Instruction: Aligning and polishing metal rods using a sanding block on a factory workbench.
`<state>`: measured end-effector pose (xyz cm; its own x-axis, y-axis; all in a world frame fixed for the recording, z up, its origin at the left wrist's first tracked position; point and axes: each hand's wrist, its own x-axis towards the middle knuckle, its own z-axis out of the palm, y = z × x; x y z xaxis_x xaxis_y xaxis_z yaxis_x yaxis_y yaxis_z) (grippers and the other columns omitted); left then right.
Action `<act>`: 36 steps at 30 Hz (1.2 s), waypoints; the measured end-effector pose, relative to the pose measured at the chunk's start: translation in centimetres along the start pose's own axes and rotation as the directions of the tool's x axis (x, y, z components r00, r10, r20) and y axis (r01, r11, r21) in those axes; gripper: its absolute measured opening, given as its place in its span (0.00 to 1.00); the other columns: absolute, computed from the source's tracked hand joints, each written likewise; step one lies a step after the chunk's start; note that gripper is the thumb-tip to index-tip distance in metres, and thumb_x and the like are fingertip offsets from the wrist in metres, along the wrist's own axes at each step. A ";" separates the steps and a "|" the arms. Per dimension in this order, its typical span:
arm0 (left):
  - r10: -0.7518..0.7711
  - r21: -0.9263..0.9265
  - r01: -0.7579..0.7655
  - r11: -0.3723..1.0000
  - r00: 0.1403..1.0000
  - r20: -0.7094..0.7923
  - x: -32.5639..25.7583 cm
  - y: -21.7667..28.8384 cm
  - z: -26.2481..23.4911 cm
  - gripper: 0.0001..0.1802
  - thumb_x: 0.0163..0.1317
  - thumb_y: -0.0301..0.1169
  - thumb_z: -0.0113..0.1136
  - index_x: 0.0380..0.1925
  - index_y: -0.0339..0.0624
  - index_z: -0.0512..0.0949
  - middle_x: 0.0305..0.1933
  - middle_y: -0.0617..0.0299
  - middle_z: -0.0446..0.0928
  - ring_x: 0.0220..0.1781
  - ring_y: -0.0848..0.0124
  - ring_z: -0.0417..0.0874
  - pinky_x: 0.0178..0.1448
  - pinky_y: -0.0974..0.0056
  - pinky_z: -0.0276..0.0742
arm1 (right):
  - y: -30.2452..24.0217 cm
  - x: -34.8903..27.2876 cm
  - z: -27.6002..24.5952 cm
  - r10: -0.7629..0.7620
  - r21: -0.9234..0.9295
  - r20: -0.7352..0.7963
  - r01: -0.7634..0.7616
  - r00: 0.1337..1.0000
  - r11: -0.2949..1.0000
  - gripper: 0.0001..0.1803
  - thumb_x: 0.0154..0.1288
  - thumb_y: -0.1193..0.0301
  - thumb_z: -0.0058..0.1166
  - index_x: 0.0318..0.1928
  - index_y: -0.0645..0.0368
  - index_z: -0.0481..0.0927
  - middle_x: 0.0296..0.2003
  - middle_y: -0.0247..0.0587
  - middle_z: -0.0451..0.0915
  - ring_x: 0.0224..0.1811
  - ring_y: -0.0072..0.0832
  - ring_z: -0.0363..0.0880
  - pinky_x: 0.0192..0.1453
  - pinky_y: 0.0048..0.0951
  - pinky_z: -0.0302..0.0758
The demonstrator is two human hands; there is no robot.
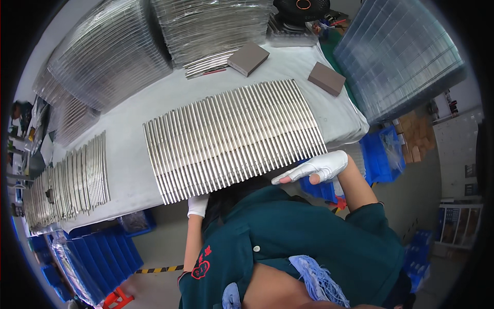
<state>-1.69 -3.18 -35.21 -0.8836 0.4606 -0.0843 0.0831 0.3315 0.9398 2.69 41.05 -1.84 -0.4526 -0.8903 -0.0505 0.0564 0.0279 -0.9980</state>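
Ribbed metal tray (231, 136) rests above both gloved hands' fingers (288, 176), near edge touching.

The scene is lit brightly and evenly from overhead, and only soft shadows are cast. Strong glare is thrown off the ribbed metal tray (234, 139) and the stacked trays (108, 51) behind it. Straight edges are bent toward the rim by the fisheye lens, and the corners are blacked out. Focus is sharp at the centre, softer at the edges.
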 end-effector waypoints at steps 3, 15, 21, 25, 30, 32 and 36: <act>-0.448 0.359 0.404 0.841 0.893 0.044 -0.1 10.2 -2.5 0.22 0.73 0.40 0.53 0.58 0.34 0.74 0.39 0.55 0.83 0.35 0.69 0.84 0.40 0.64 0.80 | 0.6 -1.2 -1.2 0.028 0.014 -0.025 -0.028 0.999 1.000 0.42 0.73 0.42 0.42 0.72 0.65 0.64 0.73 0.56 0.61 0.77 0.46 0.56 0.79 0.41 0.51; 0.203 -0.592 -0.219 0.775 0.975 -0.095 -6.5 28.6 -13.5 0.33 0.75 0.50 0.47 0.60 0.26 0.73 0.19 0.53 0.75 0.22 0.65 0.78 0.33 0.62 0.78 | -1.7 -2.3 -3.7 -0.133 0.223 0.052 0.118 0.990 0.968 0.42 0.69 0.45 0.53 0.66 0.74 0.70 0.65 0.67 0.69 0.71 0.55 0.65 0.75 0.49 0.59; -0.038 -0.473 -0.250 0.845 0.854 -0.519 -1.1 30.1 -15.5 0.36 0.76 0.51 0.45 0.70 0.30 0.61 0.45 0.56 0.80 0.50 0.64 0.79 0.57 0.60 0.74 | -5.1 -3.6 -5.8 -0.242 0.004 -0.401 0.266 0.884 0.964 0.42 0.69 0.47 0.56 0.67 0.72 0.68 0.64 0.65 0.71 0.70 0.56 0.68 0.73 0.52 0.62; 0.097 0.178 0.015 0.984 0.795 -0.599 2.3 31.1 -14.5 0.32 0.71 0.42 0.58 0.67 0.32 0.67 0.61 0.49 0.77 0.68 0.59 0.74 0.75 0.56 0.62 | -6.6 -3.7 -9.5 -0.218 -0.426 -0.903 -0.842 0.371 0.330 0.39 0.66 0.51 0.60 0.70 0.61 0.67 0.70 0.52 0.66 0.73 0.46 0.63 0.76 0.43 0.59; 0.317 0.736 0.059 0.674 0.877 -0.361 3.3 30.4 -12.0 0.36 0.64 0.45 0.63 0.65 0.31 0.68 0.61 0.42 0.76 0.68 0.44 0.71 0.76 0.43 0.55 | -3.3 -7.2 -14.1 -0.224 -0.221 -0.942 -0.965 0.249 -0.144 0.40 0.64 0.52 0.60 0.71 0.57 0.65 0.70 0.54 0.65 0.72 0.50 0.61 0.76 0.43 0.57; 0.312 0.739 0.050 0.672 0.886 -0.343 3.0 30.6 -12.2 0.35 0.64 0.45 0.64 0.64 0.32 0.69 0.62 0.42 0.76 0.68 0.44 0.71 0.75 0.43 0.55 | -3.3 -7.5 -14.5 -0.145 -0.164 -0.978 -0.983 0.152 0.076 0.43 0.63 0.50 0.61 0.74 0.53 0.62 0.71 0.49 0.66 0.67 0.51 0.69 0.71 0.43 0.65; 0.306 0.741 0.033 0.670 0.898 -0.316 2.9 30.8 -12.2 0.34 0.63 0.46 0.64 0.62 0.33 0.71 0.63 0.44 0.75 0.68 0.43 0.71 0.74 0.41 0.56 | -4.6 -7.2 -15.4 -0.062 -0.226 -0.972 -0.974 0.227 -0.021 0.45 0.59 0.53 0.65 0.73 0.52 0.63 0.69 0.47 0.68 0.63 0.49 0.73 0.68 0.42 0.69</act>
<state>-7.32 -1.68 -2.50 -0.9138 0.2546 0.3164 0.3683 0.8478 0.3815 -7.99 54.33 2.58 -0.9711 0.2381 0.0143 0.2385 0.9692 0.0618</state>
